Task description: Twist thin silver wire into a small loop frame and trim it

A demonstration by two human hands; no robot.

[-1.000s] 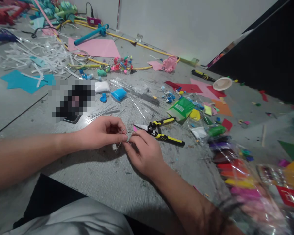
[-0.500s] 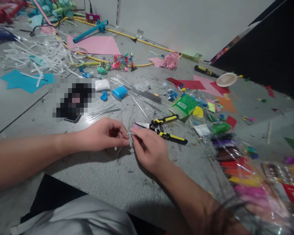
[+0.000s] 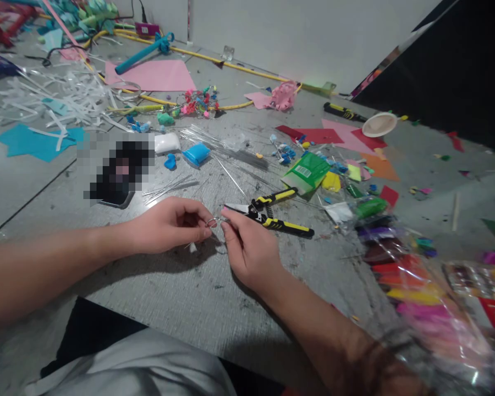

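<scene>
A thin silver wire [image 3: 213, 220], bent into a small loop, spans the gap between my fingertips. My left hand [image 3: 175, 223] pinches one side of it between thumb and fingers. From the other side, my right hand [image 3: 249, 242] grips the wire's end with thumb and forefinger. Just behind my right fingers lie pliers [image 3: 268, 212] with yellow and black handles spread apart, their jaws partly hidden by that hand. Straight pieces of wire [image 3: 171, 186] rest on the floor beyond my left hand.
A phone [image 3: 119, 173] lies left of the wires. Blue clay [image 3: 197, 154] and a white clay pack [image 3: 167, 143] sit behind them. A green packet [image 3: 307, 171] is beyond the pliers. Bags of coloured clay [image 3: 421, 291] fill the right side. White paper strips [image 3: 74, 91] are heaped at the back left.
My hands have drawn slightly apart, and the wire loop between them shows more clearly. The view has shifted a little, moving the surroundings slightly left.
</scene>
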